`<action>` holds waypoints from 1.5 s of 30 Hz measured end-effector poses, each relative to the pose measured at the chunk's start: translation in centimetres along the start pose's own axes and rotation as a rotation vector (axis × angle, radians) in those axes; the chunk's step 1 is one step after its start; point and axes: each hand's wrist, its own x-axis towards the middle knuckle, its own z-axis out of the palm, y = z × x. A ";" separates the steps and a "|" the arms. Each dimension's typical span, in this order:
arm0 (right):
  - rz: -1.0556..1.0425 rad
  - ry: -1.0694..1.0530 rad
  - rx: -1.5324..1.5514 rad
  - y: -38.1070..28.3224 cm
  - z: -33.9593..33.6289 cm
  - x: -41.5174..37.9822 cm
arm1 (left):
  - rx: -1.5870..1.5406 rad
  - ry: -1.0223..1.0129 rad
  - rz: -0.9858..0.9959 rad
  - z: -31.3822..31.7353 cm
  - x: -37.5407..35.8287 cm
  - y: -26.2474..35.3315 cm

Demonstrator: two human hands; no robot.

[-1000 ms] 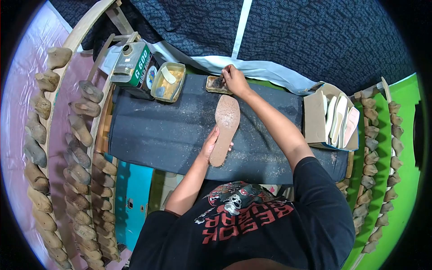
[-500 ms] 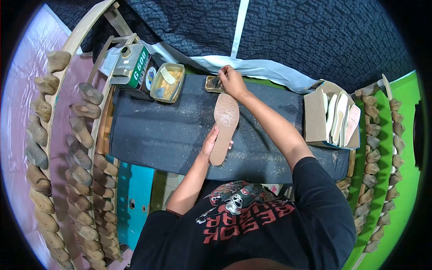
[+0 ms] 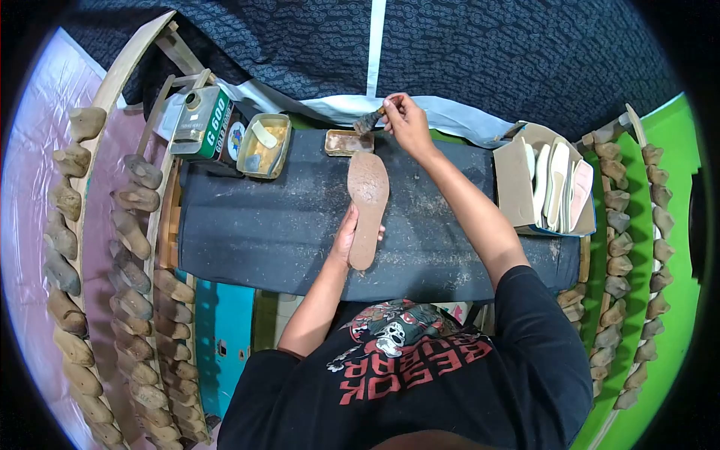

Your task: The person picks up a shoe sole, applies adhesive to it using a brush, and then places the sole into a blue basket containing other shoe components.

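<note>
A brown shoe sole (image 3: 367,206) is held upright over the dark table by my left hand (image 3: 347,236), its fingers wrapped round the narrow part from behind. Pale, rough patches mark the wide upper end. My right hand (image 3: 406,124) pinches a dark, crusted brush (image 3: 368,121) by its short handle. The bristles hang over the right side of a small open tray (image 3: 348,142) at the table's far edge, just beyond the top of the sole. Some whitish residue shows inside that tray.
A green and silver can (image 3: 202,127) and a yellowish tub (image 3: 264,146) with a pale piece in it stand at the back left. At the right, a cardboard box (image 3: 517,180) holds several insoles. Racks of wooden shoe lasts (image 3: 135,232) line both sides.
My right hand has lifted up and to the right, bringing the brush out of the small tray into view. The sole is still in my left hand. The whole view has shifted slightly.
</note>
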 end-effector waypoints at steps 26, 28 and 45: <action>-0.667 -0.298 -0.417 -11.6 -8.1 -10.3 | -0.036 -0.135 0.172 8.8 6.8 3.5; -0.729 -0.232 -0.481 -11.8 -8.5 -9.3 | 0.060 -0.161 0.123 8.8 6.4 3.5; -0.778 -0.166 -0.434 -12.3 -8.5 -11.6 | 0.058 -0.205 0.142 9.5 5.6 2.5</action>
